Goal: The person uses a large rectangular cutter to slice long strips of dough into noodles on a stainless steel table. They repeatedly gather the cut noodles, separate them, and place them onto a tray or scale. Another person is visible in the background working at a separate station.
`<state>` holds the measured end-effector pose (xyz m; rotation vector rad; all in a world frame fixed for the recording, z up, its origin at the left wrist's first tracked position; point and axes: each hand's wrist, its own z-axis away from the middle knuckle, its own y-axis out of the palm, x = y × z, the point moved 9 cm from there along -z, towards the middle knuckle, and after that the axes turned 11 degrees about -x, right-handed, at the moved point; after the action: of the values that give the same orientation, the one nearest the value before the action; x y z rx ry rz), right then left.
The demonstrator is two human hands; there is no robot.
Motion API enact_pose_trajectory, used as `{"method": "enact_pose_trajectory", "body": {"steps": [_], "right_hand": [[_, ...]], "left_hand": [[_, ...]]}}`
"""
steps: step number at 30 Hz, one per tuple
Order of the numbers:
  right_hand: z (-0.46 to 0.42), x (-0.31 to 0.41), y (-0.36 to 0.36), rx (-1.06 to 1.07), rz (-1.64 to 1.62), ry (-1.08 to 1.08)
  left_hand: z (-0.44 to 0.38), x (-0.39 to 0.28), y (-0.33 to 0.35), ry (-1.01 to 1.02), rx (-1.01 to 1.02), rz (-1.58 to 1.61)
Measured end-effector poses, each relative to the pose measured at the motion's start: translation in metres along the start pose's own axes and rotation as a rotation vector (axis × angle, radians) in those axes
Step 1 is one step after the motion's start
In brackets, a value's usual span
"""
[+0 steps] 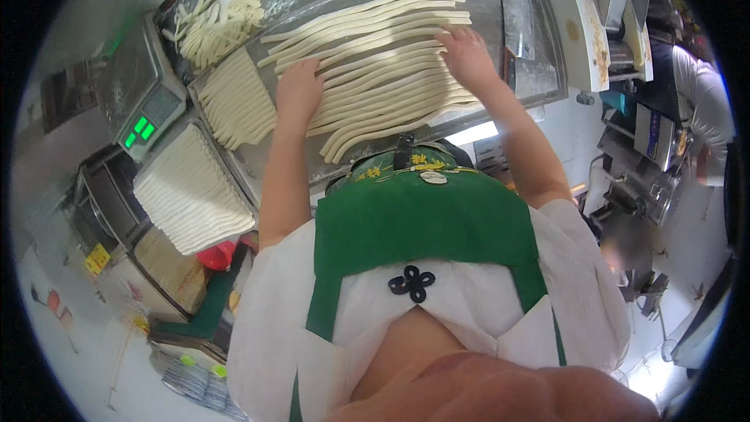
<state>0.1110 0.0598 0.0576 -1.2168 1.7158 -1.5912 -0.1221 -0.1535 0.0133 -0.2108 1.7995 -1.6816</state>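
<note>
Long pale dough strips (pixel 381 76) lie side by side across a floury metal work surface (pixel 345 167). At their left ends, my left hand (pixel 300 91) curls its fingers over a strip in the upper part of the row. My right hand (pixel 469 58) has its fingers bent at the right ends of the same group, pinching a strip. The undersides of both hands are hidden, as are the strip parts beneath them. Left of my left hand lies a block of shorter dough strips (pixel 237 102), set close together.
A tangled heap of dough strips (pixel 220 23) sits at the back left, near a scale (pixel 149 117) with a lit green display. Below it is a tray-like stack of white strips (pixel 193 190). A machine (pixel 577 23) borders the right side. Another person's sleeve (pixel 703 94) shows far right.
</note>
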Motion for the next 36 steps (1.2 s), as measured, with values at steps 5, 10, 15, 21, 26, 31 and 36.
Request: {"method": "enact_pose_trajectory", "body": {"steps": [5, 10, 15, 21, 26, 31, 36], "right_hand": [[0.057, -0.017, 0.008, -0.103, -0.194, 0.144], [0.086, -0.075, -0.028, -0.202, 0.06, 0.369], [0.114, -0.153, -0.016, -0.263, 0.033, 0.627], [0.112, -0.167, -0.022, -0.207, -0.012, 0.788], [0.156, -0.157, -0.036, -0.142, -0.245, 0.824], [0.184, -0.104, -0.043, 0.059, -0.512, 0.794], [0.189, -0.093, -0.044, 0.05, -0.626, 0.801]], "left_hand": [[0.016, 0.01, 0.001, -0.065, -0.105, -0.093], [0.005, -0.025, 0.01, 0.0, -0.107, -0.045], [-0.019, -0.106, 0.041, 0.219, -0.081, 0.127], [-0.038, -0.166, 0.055, 0.299, -0.136, 0.181], [-0.011, -0.191, 0.038, 0.344, -0.127, 0.067], [0.033, -0.206, 0.065, 0.287, -0.042, -0.04], [0.038, -0.21, 0.089, 0.357, -0.098, -0.073]]}}
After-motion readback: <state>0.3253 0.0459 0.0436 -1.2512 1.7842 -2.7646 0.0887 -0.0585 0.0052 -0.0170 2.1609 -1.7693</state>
